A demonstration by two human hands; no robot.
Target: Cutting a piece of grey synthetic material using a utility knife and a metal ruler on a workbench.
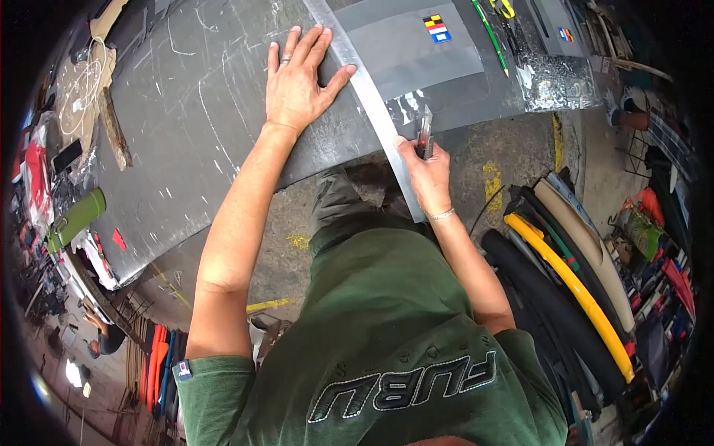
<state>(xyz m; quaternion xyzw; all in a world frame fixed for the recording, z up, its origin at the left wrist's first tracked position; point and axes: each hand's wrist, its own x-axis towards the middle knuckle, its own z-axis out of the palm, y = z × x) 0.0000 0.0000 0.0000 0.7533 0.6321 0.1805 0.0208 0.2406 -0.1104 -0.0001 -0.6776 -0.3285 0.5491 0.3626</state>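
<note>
A long metal ruler [378,111] slants across the dark worktable and juts past its near edge. My left hand [296,91] lies flat with spread fingers just left of the ruler, its thumb touching the metal. In my right hand [429,177], at the table's near edge, is a utility knife [425,134] with its blade pointing away from me. The right thumb rests by the ruler's edge. Right of the ruler lies a grey sheet of material [416,63] bearing a small multicoloured patch [437,28]. What lies under the ruler is hidden.
A green pencil [491,39] and a yellow-handled tool [507,9] lie at the far right of the scratched worktable [216,111]. A phone [67,154] and a green roll [77,217] are at left. Material rolls, one yellow [574,286], stand at my right.
</note>
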